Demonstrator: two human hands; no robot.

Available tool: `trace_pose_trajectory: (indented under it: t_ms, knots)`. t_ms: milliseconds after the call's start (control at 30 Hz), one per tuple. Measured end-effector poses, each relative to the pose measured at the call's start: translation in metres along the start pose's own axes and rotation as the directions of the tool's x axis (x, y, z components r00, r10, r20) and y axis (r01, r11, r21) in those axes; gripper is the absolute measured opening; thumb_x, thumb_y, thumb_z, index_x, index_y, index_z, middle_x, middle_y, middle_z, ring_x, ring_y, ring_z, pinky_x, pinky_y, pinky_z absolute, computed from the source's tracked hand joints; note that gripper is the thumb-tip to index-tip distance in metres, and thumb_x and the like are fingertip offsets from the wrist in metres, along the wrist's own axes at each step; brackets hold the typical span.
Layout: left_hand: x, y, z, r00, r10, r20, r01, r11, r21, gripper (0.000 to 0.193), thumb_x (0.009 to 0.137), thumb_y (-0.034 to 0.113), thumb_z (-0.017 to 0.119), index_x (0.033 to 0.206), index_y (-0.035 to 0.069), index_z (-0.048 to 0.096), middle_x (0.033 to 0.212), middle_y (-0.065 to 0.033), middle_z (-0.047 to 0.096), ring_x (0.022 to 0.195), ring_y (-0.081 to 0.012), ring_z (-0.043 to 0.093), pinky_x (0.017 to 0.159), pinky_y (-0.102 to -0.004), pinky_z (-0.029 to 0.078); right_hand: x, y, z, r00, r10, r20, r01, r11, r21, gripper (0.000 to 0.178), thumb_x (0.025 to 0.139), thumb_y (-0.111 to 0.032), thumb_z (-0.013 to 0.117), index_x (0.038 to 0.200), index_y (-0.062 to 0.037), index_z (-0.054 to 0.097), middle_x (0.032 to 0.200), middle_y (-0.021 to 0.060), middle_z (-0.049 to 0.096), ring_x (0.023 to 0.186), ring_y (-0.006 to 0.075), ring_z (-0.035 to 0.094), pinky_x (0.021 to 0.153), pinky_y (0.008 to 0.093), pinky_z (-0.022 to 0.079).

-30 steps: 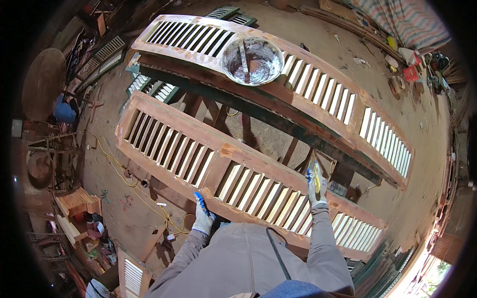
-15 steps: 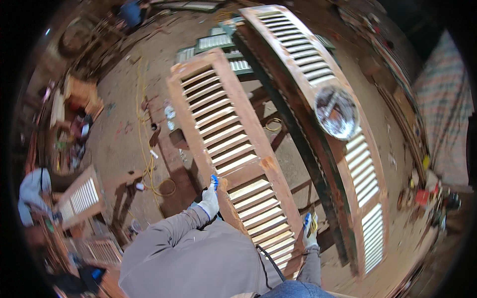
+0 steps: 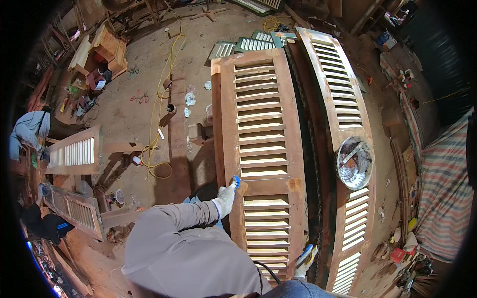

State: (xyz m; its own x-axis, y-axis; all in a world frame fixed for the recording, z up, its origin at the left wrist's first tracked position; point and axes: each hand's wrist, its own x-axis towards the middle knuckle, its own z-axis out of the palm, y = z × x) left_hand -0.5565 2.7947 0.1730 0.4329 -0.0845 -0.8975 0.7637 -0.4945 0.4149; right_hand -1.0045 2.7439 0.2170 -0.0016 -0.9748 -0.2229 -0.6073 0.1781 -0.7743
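A brown wooden louvred shutter (image 3: pixel 267 186) lies lengthwise in front of me, its slats bright where light comes through. My left hand (image 3: pixel 226 198), in a whitish glove with blue fingertips, is closed on its left edge near the middle rail, with the thumb on top of the frame. Lower down, my right hand (image 3: pixel 304 263), gloved the same way, holds the right edge; its fingers under the frame are partly hidden. Along the shutter's left side shows another brown wooden edge (image 3: pixel 217 129) beneath it.
On the right, a paler louvred shutter (image 3: pixel 332 84) carries a round basin (image 3: pixel 355 163) with greyish paste and a flat tool. Dark shutter edges stand between. A yellow cable (image 3: pixel 160 119) winds over the floor. At left, a person (image 3: pixel 31 131) is beside smaller shutters (image 3: pixel 74 153).
My view has turned. The brown shutter has swung from a slant to nearly in line with the paler shutter and now sits close beside it. Both hands stay on its edges.
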Motion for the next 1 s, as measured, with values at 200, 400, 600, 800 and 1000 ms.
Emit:
trace_pose_trajectory:
  t_ms: [200, 400, 600, 800, 1000]
  knots:
    - [-0.014, 0.019, 0.007, 0.999, 0.023, 0.027, -0.023, 1.0, -0.015, 0.057, 0.078, 0.065, 0.076, 0.087, 0.012, 0.056, 0.072, 0.003, 0.047, 0.064, -0.0096, 0.042, 0.06, -0.0299, 0.035, -0.014, 0.033, 0.006, 0.989, -0.089, -0.116, 0.117, 0.96, 0.253, 0.059, 0.108, -0.032, 0.04, 0.157, -0.0036, 0.022, 0.161, 0.0122, 0.026, 0.143, 0.0236, 0.035, 0.119, 0.0355, 0.027]
    - [-0.062, -0.01, 0.006, 0.819, 0.376, 0.433, -0.357, 0.925, -0.128, 0.057, 0.09, 0.034, 0.075, 0.132, 0.003, 0.052, 0.104, -0.0071, 0.064, 0.087, -0.0122, 0.058, 0.07, -0.0251, 0.048, -0.026, 0.077, -0.005, 0.988, -0.073, -0.139, 0.148, 0.733, 0.664, 0.055, 0.109, -0.028, 0.037, 0.159, -0.0125, 0.021, 0.158, 0.002, 0.032, 0.135, 0.0184, 0.043, 0.115, 0.0289, 0.031]
    - [-0.088, -0.019, 0.032, 0.638, 0.516, 0.571, -0.704, 0.692, 0.161, 0.117, 0.085, 0.04, 0.079, 0.156, 0.0, -0.004, 0.157, -0.0323, 0.017, 0.146, -0.0367, 0.027, 0.114, -0.0393, 0.033, -0.058, -0.013, 0.012, 0.912, -0.267, -0.311, 0.292, 0.956, 0.036, 0.059, 0.108, -0.037, 0.036, 0.154, -0.0009, 0.027, 0.155, 0.0176, 0.035, 0.141, 0.0303, 0.037, 0.117, 0.0426, 0.03]
    - [-0.139, 0.0, 0.005, 0.171, 0.862, 0.477, -0.971, 0.065, 0.23, 0.109, 0.076, 0.046, 0.082, 0.151, -0.004, 0.021, 0.141, -0.0266, 0.035, 0.136, -0.0412, 0.033, 0.117, -0.047, 0.027, -0.103, -0.105, 0.027, 0.795, -0.259, -0.548, 0.266, 0.962, -0.068, 0.055, 0.107, -0.033, 0.039, 0.149, 0.0009, 0.034, 0.142, 0.0177, 0.044, 0.13, 0.0296, 0.044, 0.11, 0.0421, 0.035]
    - [-0.232, 0.068, 0.013, -0.637, 0.196, 0.746, -0.716, -0.51, -0.477, 0.088, 0.069, 0.058, 0.079, 0.133, 0.004, 0.054, 0.127, -0.0155, 0.053, 0.125, -0.0377, 0.047, 0.111, -0.0668, 0.025, -0.153, -0.151, 0.048, 0.618, -0.327, -0.715, 0.229, 0.945, -0.234, 0.049, 0.106, -0.03, 0.042, 0.143, 0.0028, 0.042, 0.127, 0.0183, 0.054, 0.116, 0.029, 0.053, 0.102, 0.0413, 0.042]
